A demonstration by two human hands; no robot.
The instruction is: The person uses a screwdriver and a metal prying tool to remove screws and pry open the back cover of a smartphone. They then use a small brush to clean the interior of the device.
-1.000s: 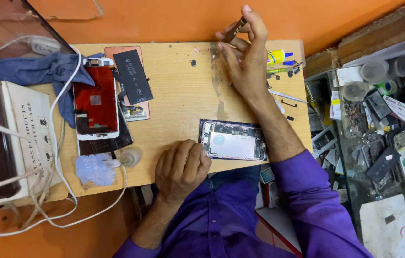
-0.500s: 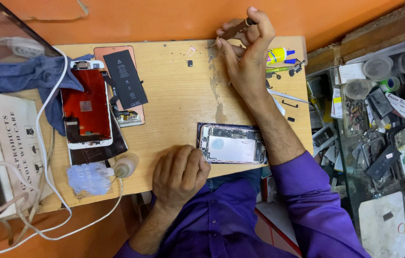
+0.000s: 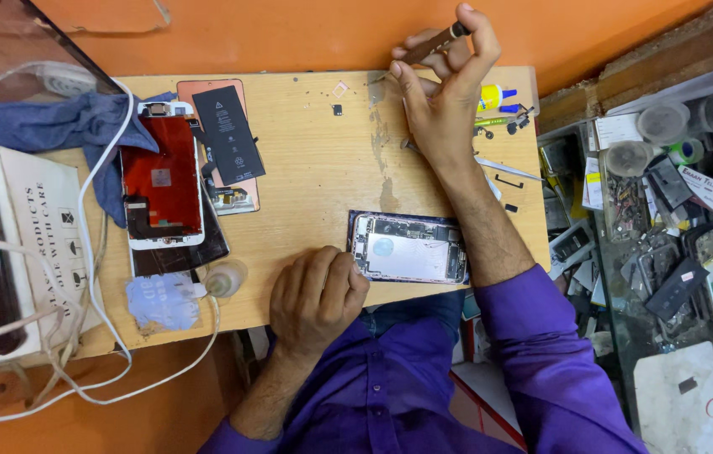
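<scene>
My right hand [image 3: 445,92] is raised over the far edge of the wooden table [image 3: 314,168], fingers closed on a thin dark screwdriver [image 3: 432,44]. My left hand [image 3: 316,298] rests as a loose fist on the near edge, just left of an opened phone body [image 3: 408,248] lying face down with its insides showing. Neither hand touches the phone body.
At the left lie a detached phone screen with a red back [image 3: 163,181], a black battery [image 3: 227,134], a blue cloth [image 3: 53,126], white cables [image 3: 79,252] and a white box [image 3: 28,244]. Small bottles and tools [image 3: 499,105] sit far right. A glass case of parts [image 3: 676,227] stands at the right.
My right hand has stayed at the far edge with the screwdriver, tilting it slightly. The view has shifted a little to the right. My left hand has not moved.
</scene>
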